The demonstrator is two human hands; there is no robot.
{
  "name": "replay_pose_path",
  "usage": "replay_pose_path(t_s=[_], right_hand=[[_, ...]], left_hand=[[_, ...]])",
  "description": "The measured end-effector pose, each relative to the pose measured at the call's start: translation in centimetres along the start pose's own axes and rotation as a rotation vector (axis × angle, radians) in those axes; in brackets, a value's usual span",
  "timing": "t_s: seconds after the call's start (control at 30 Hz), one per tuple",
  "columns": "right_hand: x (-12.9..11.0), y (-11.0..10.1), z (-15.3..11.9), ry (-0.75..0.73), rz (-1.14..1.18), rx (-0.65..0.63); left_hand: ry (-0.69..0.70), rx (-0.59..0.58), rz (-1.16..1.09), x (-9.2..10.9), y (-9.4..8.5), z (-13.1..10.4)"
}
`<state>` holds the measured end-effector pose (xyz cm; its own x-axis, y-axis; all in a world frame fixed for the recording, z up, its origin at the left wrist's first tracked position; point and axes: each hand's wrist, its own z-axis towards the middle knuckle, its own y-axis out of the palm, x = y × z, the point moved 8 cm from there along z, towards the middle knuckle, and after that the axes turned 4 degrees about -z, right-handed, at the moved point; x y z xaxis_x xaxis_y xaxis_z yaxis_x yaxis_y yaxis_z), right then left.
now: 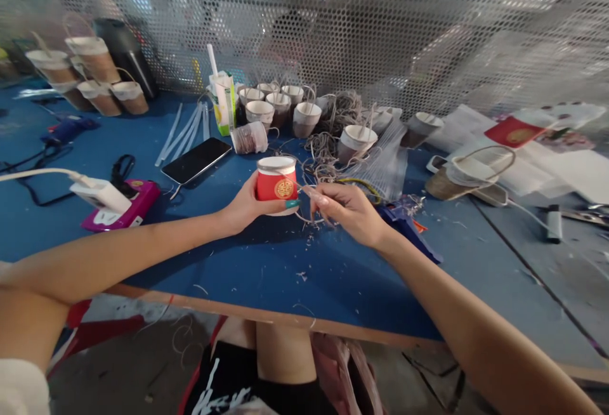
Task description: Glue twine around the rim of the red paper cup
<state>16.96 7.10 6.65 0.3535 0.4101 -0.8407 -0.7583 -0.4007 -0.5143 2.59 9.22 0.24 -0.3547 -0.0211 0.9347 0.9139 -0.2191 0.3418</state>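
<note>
Upright above the blue table, a small white-lined cup (276, 188) wears a red band with a round gold emblem. My left hand (243, 207) is closed around its left side, with the thumb across the front near the base. Just to the right of the cup, my right hand (349, 210) pinches a thin pale cord (308, 220) that runs beside the cup. Whether the cord is joined to the cup I cannot tell.
A phone (196, 162), clear glue sticks (183, 132), a drink carton (223, 104) and several small cups (278, 107) lie ahead. Tangled cord (323, 155) sits right of them. A blue glue gun (412, 231) is by my right forearm, a purple power strip (143, 202) leftward.
</note>
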Motion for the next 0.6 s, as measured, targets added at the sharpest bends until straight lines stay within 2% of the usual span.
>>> replay_pose_path(t_s=[0.17, 0.33, 0.6], right_hand=[[-0.6, -0.7, -0.3, -0.043, 0.197, 0.1], [-0.4, -1.5, -0.5, -0.039, 0.189, 0.238], [0.4, -2.1, -0.2, -0.042, 0.307, 0.305]], left_hand=[[0.015, -0.014, 0.084, 0.4, 0.5, -0.1], [0.007, -0.057, 0.081, 0.3, 0.8, -0.2], [-0.012, -0.097, 0.085, 0.5, 1.1, -0.4]])
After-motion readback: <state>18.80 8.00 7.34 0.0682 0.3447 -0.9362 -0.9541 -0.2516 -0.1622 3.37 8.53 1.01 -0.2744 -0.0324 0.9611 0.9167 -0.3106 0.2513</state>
